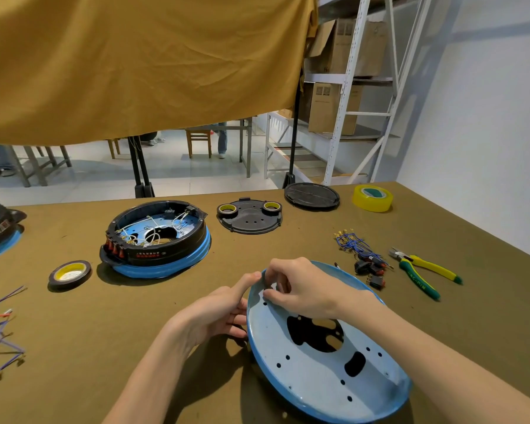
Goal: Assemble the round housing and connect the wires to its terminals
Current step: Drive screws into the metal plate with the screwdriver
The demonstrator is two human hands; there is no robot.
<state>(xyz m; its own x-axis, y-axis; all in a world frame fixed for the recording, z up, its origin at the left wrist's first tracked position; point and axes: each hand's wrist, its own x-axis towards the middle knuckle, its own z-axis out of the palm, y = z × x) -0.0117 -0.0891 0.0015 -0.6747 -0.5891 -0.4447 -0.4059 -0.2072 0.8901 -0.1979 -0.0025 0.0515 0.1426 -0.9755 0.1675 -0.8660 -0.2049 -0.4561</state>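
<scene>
A round blue pan [315, 374] with a pale inner face and cut-out holes is tilted up near the table's front. My left hand [218, 313] holds its left rim, thumb on the edge and fingers behind. At the upper rim my right hand [297, 286] has its fingers curled and pinches something small that I cannot make out. A finished round housing [156, 240], black ring on a blue pan with white wires inside, sits further back at left. Blue wires with terminals [351, 241] and small black switches [369, 270] lie to the right.
Green-yellow pliers [423, 272] lie at right. A dark tape roll [70, 273] is at left, and a yellow tape roll [372, 198] is far right. A black plate [250, 217] carries two tape rolls beside a black lid [312, 195]. Loose wires [0, 332] lie at the left edge.
</scene>
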